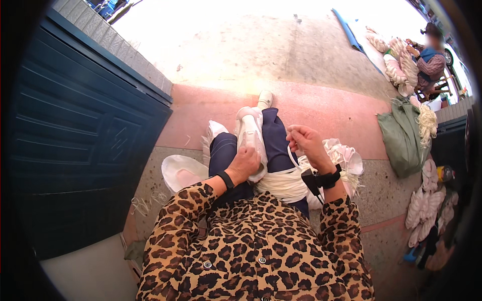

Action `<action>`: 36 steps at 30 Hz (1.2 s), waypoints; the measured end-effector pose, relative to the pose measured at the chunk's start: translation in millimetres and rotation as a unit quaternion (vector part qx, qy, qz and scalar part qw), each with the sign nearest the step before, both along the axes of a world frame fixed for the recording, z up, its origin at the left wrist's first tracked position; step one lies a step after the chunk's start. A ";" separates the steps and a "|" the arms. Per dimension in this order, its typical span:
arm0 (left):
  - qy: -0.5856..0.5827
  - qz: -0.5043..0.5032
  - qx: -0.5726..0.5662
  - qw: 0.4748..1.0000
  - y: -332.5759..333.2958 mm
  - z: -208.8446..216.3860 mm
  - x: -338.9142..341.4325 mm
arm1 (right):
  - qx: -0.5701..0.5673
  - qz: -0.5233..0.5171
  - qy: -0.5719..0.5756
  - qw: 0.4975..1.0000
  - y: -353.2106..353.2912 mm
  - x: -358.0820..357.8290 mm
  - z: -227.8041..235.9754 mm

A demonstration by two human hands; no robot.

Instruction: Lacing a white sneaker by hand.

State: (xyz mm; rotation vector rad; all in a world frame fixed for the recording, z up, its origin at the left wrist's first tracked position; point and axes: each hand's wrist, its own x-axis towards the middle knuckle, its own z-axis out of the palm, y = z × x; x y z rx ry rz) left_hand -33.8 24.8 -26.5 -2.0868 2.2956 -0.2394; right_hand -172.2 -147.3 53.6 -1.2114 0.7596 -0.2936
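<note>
A white and pale pink shoe upper [248, 120] lies lengthwise over my lap, its toe end pointing away from me. My left hand [244, 163] is closed at its near half, with the fingertips gripping it around the opening; what exactly lies between them is hidden. To the right and raised higher, my right hand [307, 144] pinches a white shoelace [291, 157], which hangs down from the fingers. A thick bundle of white shoelaces [282, 184] rests across my right thigh, below that hand.
More shoe uppers [346, 156] lie at my right, and a white, pink-centred piece [183, 173] at my left. A dark blue door [85, 125] stands on the left. Farther right are a green sack [401, 135], stacked uppers [424, 205] and a seated person [432, 62].
</note>
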 end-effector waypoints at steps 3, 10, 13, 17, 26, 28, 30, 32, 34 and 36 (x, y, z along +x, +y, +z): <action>0.002 -0.035 -0.023 0.999 4.6 -1.6 -4.6 | -0.038 0.075 0.038 0.996 13.8 10.7 -22.6; 0.008 0.009 -0.039 0.999 4.1 6.7 -3.2 | -0.031 0.104 0.045 0.993 25.0 31.4 -58.7; 0.030 -0.011 -0.035 0.999 3.8 1.0 -2.1 | -0.036 0.098 0.035 0.994 28.9 32.4 -64.8; 0.035 -0.030 -0.056 0.997 5.5 -6.6 -8.8 | -0.075 0.101 0.046 0.991 30.1 34.7 -61.5; 0.136 0.027 -0.010 0.990 -9.8 26.2 -25.2 | -0.391 0.140 0.091 0.905 26.3 59.1 -94.5; 0.207 0.026 0.002 0.978 -6.6 28.0 -10.2 | -0.395 0.137 0.104 0.903 27.3 64.1 -92.3; 0.386 0.179 -0.150 0.893 -7.4 16.3 8.9 | -0.398 0.132 0.119 0.900 26.8 68.4 -91.8; 0.380 0.231 -0.148 0.883 -8.9 4.3 32.0 | -0.428 0.153 0.120 0.883 24.7 71.8 -92.1; 0.375 0.280 -0.147 0.871 -14.7 -2.6 41.4 | -0.422 0.160 0.138 0.882 24.2 76.0 -91.3; 0.406 0.297 -0.110 0.857 -19.9 -5.7 43.1 | -0.414 0.167 0.158 0.881 24.5 79.1 -90.9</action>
